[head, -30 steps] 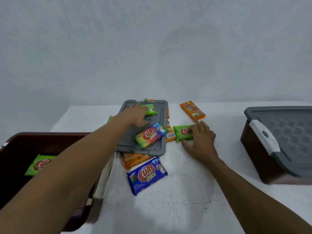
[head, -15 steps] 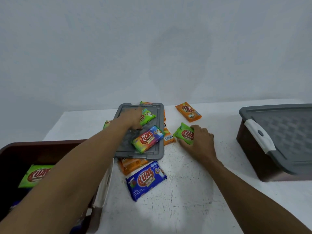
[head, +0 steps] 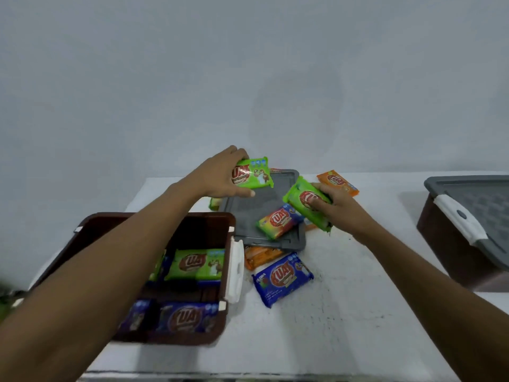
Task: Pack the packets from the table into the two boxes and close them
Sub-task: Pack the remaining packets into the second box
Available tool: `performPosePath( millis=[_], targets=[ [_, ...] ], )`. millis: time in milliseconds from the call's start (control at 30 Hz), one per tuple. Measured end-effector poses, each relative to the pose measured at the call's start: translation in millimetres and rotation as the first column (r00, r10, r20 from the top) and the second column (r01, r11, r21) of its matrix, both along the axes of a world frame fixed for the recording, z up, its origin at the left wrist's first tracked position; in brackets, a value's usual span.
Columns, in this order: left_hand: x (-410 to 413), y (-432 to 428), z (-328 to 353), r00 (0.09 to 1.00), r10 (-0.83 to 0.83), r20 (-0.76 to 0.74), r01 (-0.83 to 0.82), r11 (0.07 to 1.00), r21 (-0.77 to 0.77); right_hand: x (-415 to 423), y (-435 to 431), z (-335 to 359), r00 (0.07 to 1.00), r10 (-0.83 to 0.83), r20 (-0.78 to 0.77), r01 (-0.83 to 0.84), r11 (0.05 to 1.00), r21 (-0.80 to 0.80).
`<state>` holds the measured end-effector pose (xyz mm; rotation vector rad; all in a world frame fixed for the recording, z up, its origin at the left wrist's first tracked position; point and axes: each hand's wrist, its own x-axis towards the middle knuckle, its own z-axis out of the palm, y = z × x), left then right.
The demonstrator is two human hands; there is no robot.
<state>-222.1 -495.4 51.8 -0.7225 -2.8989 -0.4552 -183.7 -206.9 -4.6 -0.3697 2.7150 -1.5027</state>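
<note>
My left hand grips a green packet lifted above the grey lid that lies flat on the table. My right hand holds a second green packet, tilted, just right of the lid. A rainbow packet lies on the lid. A blue packet and an orange packet lie in front of the lid, another orange packet behind my right hand. The open brown box at the left holds green and blue packets. A second brown box at the right has its grey lid on.
The white table ends near the bottom of the view and meets a plain wall at the back. A green packet edge shows left of the lid. White latches stick out from both boxes.
Both hands have lifted their green packets off the surface: the left one up from the lid, the right one up and tilted. The view has tipped down, showing more of the open box.
</note>
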Motion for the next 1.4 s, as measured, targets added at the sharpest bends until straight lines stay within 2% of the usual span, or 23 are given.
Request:
performPosePath(
  millis=[200, 300, 400, 500, 567, 633, 733, 800, 900, 933, 1200, 1300, 1400],
  targets=[
    [50.6, -70.8, 21.8, 0.984, 0.037, 0.173, -0.054, 0.994, 0.095, 24.6, -61.3, 47.2, 0.991, 0.093, 0.096, -0.078, 0.986, -0.146],
    [69.7, -107.7, 27.8, 0.980, -0.018, 0.199, -0.004, 0.994, 0.110, 41.4, -100.3, 66.8, 0.981, 0.137, 0.138, -0.114, 0.980, -0.163],
    [86.7, -139.8, 27.2, 0.920, -0.099, 0.379, 0.058, 0.991, 0.119, 58.5, -134.6, 77.9, 0.974, 0.189, 0.123, -0.183, 0.981, -0.061],
    [99.4, -167.1, 13.7, 0.822, -0.174, 0.541, 0.144, 0.985, 0.099, 77.3, -169.1, 83.2, 0.949, 0.312, 0.051, -0.316, 0.935, 0.159],
    [106.9, -179.0, -0.4, 0.773, -0.186, 0.606, 0.186, 0.981, 0.064, 90.0, -194.0, 80.6, 0.921, 0.385, 0.061, -0.386, 0.876, 0.291],
    [115.2, -184.4, -16.1, 0.745, -0.188, 0.640, 0.220, 0.975, 0.030, 100.0, -213.6, 74.1, 0.889, 0.451, 0.074, -0.433, 0.777, 0.457],
    [132.0, -190.7, -36.2, 0.721, -0.166, 0.673, 0.275, 0.960, -0.058, 113.1, -234.3, 56.6, 0.834, 0.491, 0.252, -0.528, 0.578, 0.622],
    [139.4, -193.3, -46.1, 0.747, -0.141, 0.650, 0.318, 0.934, -0.163, 120.7, -241.7, 41.6, 0.803, 0.466, 0.372, -0.576, 0.447, 0.684],
    [143.0, -195.1, -53.7, 0.806, -0.145, 0.574, 0.352, 0.897, -0.268, 127.8, -248.0, 23.7, 0.817, 0.443, 0.369, -0.516, 0.276, 0.811],
    [144.3, -193.9, -54.2, 0.814, -0.151, 0.561, 0.361, 0.888, -0.284, 128.7, -247.5, 20.9, 0.822, 0.445, 0.356, -0.495, 0.247, 0.833],
    [147.9, -189.8, -53.8, 0.809, -0.109, 0.578, 0.372, 0.856, -0.358, 130.4, -246.4, 16.9, 0.821, 0.461, 0.338, -0.483, 0.244, 0.841],
    [148.5, -189.7, -53.9, 0.861, -0.108, 0.497, 0.323, 0.870, -0.372, 130.9, -246.6, 16.6, 0.831, 0.460, 0.313, -0.462, 0.259, 0.848],
    [143.5, -189.1, -50.1, 0.916, -0.132, 0.380, 0.294, 0.863, -0.410, 127.7, -246.9, 15.3, 0.865, 0.440, 0.242, -0.412, 0.346, 0.843]
  ],
)
